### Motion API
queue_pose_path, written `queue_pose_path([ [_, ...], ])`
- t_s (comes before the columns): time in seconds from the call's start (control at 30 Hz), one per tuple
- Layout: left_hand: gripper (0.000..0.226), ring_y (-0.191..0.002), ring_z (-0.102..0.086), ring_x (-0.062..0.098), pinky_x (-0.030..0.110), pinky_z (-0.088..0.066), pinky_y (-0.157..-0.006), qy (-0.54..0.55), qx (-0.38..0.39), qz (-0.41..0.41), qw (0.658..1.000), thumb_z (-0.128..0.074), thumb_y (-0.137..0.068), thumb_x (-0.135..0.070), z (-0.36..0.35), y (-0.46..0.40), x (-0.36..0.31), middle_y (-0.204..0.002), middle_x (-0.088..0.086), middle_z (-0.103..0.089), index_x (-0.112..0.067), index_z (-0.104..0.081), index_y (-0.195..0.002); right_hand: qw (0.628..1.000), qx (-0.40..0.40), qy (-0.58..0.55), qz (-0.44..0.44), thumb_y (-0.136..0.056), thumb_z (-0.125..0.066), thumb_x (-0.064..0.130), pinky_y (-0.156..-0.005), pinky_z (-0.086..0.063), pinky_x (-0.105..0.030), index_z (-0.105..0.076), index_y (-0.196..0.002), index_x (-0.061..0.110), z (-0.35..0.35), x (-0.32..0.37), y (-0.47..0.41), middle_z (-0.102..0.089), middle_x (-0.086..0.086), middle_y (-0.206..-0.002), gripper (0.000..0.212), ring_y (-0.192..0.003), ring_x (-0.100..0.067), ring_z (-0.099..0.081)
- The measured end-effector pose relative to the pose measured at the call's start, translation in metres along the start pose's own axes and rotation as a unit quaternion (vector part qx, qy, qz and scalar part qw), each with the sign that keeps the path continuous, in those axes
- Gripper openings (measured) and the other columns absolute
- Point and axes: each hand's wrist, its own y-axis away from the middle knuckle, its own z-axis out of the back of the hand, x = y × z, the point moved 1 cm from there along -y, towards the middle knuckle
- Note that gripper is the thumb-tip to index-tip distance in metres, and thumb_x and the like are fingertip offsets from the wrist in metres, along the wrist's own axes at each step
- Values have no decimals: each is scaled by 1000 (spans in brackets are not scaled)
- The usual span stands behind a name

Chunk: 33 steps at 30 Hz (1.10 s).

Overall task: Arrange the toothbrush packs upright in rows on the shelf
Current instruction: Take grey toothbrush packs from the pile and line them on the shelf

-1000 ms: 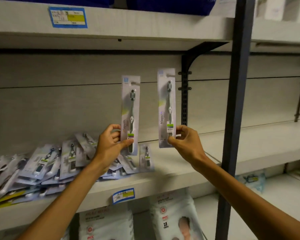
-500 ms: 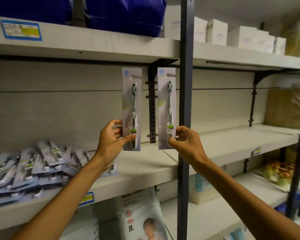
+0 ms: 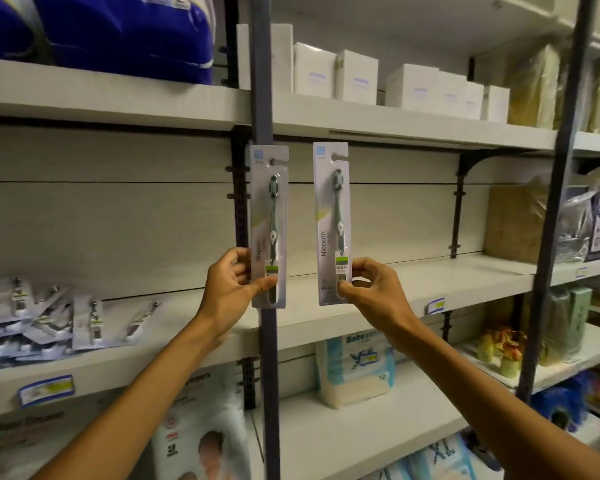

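Observation:
My left hand (image 3: 230, 289) pinches the lower end of a toothbrush pack (image 3: 270, 209) and holds it upright in front of a dark upright post (image 3: 261, 98). My right hand (image 3: 369, 289) pinches the bottom of a second pack (image 3: 331, 202), also upright, just to the right. Both packs are grey cards with a green brush and hang in the air above the middle shelf (image 3: 430, 282). A loose pile of several flat-lying packs (image 3: 49, 317) covers the shelf's left part.
White boxes (image 3: 357, 77) and blue bags (image 3: 118, 29) sit on the shelf above. Diaper packs (image 3: 355, 368) fill the shelf below. Bagged goods (image 3: 582, 223) stand at the far right. A second post (image 3: 561, 202) rises on the right.
The view has swung to the right, so the pile now lies further left. Both hands carried their upright packs rightward along the shelf, past the post.

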Motion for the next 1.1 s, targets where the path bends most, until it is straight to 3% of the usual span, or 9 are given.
queue_pose_path([
  [0.13, 40, -97, -67, 17, 25, -56, -81, -6, 21, 11, 1000, -74, -75, -2, -47, -3, 6, -108, 3, -67, -16, -57, -109, 1000, -1, 2, -20, -83, -70, 11, -74, -59, -26, -60, -109, 10, 43, -16, -2, -67, -5, -103, 28, -89, -16, -68],
  [0.23, 38, -98, -66, 16, 27, -55, -85, -8, 33, 8, 999, -74, -75, -3, -77, -14, 13, -107, 0, -67, -23, -57, -103, 999, -18, -6, -30, -84, -69, 10, -69, -59, -23, -61, -109, 9, 71, -30, -11, -67, -5, -103, 26, -89, -16, -68],
  [0.37, 38, -97, -66, 15, 24, -55, -83, -6, 39, 4, 999, -75, -75, -5, -119, -38, 29, -106, -1, -67, -24, -57, -102, 998, -41, -2, -46, -84, -69, 10, -79, -59, -34, -61, -105, 13, 107, -56, -30, -67, -4, -102, 23, -90, -19, -69],
  [0.53, 36, -95, -67, 16, 29, -55, -85, 16, 45, 10, 999, -76, -74, -5, -181, -74, 62, -104, 1, -69, -21, -59, -101, 997, -59, 26, -46, -84, -69, 10, -72, -58, -27, -59, -97, 20, 152, -95, -62, -67, -2, -99, 20, -89, -16, -68],
  [0.67, 36, -94, -68, 16, 32, -56, -85, 36, 51, 18, 998, -77, -74, -7, -226, -110, 92, -104, 0, -69, -20, -59, -103, 995, -64, 52, -52, -83, -70, 9, -81, -59, -36, -60, -103, 15, 184, -128, -104, -67, -4, -101, 23, -92, -18, -68],
  [0.77, 39, -92, -69, 20, 37, -57, -84, 44, 51, 31, 997, -78, -72, -8, -251, -140, 110, -103, 3, -70, -15, -59, -106, 995, -59, 70, -51, -84, -69, 10, -81, -59, -35, -61, -105, 13, 203, -146, -140, -67, -5, -102, 23, -93, -19, -67],
  [0.97, 40, -88, -71, 20, 34, -59, -77, 50, 57, 41, 996, -80, -70, -8, -293, -187, 139, -101, 6, -71, -11, -59, -105, 995, -57, 63, -54, -86, -68, 14, -77, -56, -28, -61, -107, 14, 231, -182, -197, -66, -1, -99, 22, -91, -15, -66],
  [1.1, 40, -88, -71, 20, 35, -59, -75, 45, 53, 50, 996, -80, -70, -8, -315, -208, 157, -101, 6, -72, -11, -59, -104, 995, -43, 67, -61, -86, -68, 16, -85, -56, -38, -61, -110, 12, 249, -204, -226, -67, -4, -104, 25, -96, -19, -66],
])
